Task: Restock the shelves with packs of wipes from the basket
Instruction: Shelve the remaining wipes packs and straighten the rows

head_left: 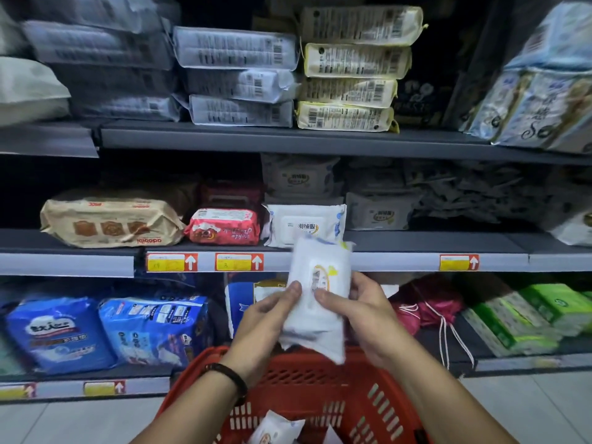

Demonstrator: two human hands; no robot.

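One white pack of wipes (315, 302) is held upright in the air by both hands, above the red basket (381, 408) and just in front of the edge of the middle shelf (416, 243). The left hand (272, 315) grips its left side with the thumb across the front, and the right hand (358, 310) grips the right side the same way. The two hands sit close together, each clamped on the pack. A black bracelet (231, 378) circles the left wrist.

One basket pack (275, 427) lies at the bottom of the basket. A white corner beside it may be a second, but the frame cuts it off.

The front row of the middle shelf holds one tan pack (109, 222), one red pack (224, 227) and one white shelf pack (304, 224), which lies just behind the held one. Three yellow-and-red price tags (238, 262) sit on that shelf's edge.

On the top shelf (224, 137) a grey stack (237, 78) of three packs stands beside a cream stack (352, 68) of four.

The bottom shelf carries two blue bags (153, 328) at the left, a pink drawstring bag (429, 306) and green packs (528, 318) at the right.

The shelves are dark grey metal, dimly lit, and the floor (544, 408) is of pale tiles
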